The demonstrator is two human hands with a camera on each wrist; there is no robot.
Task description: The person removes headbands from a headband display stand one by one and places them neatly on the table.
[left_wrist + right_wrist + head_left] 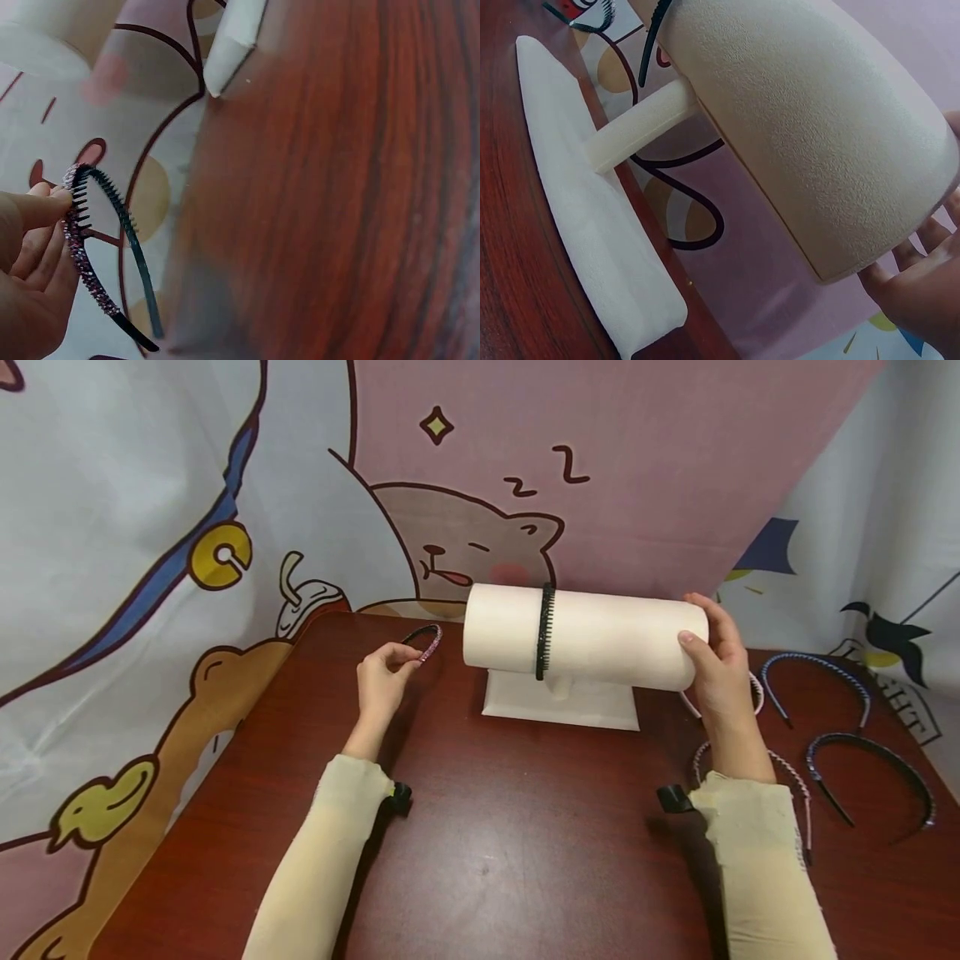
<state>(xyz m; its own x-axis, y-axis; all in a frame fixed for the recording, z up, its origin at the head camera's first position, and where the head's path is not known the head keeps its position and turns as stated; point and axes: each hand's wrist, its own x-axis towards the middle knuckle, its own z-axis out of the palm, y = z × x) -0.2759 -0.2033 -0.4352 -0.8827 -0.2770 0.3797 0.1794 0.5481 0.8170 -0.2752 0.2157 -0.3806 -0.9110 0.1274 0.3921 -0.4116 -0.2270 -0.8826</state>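
In my left hand I pinch a toothed headband covered in pink and purple glitter, held between thumb and fingers near its top. It is left of a white cylindrical display stand, which has a flat rectangular base and a short post. A black toothed headband circles the cylinder left of its middle. My right hand grips the cylinder's right end, thumb on the near side and fingers round the far side. In the right wrist view, those fingers curve by the cylinder's end.
On the right of the brown table lie several headbands: a blue one, a dark blue one, a pinkish one and a pale one partly behind my right hand. A cartoon-printed cloth hangs behind.
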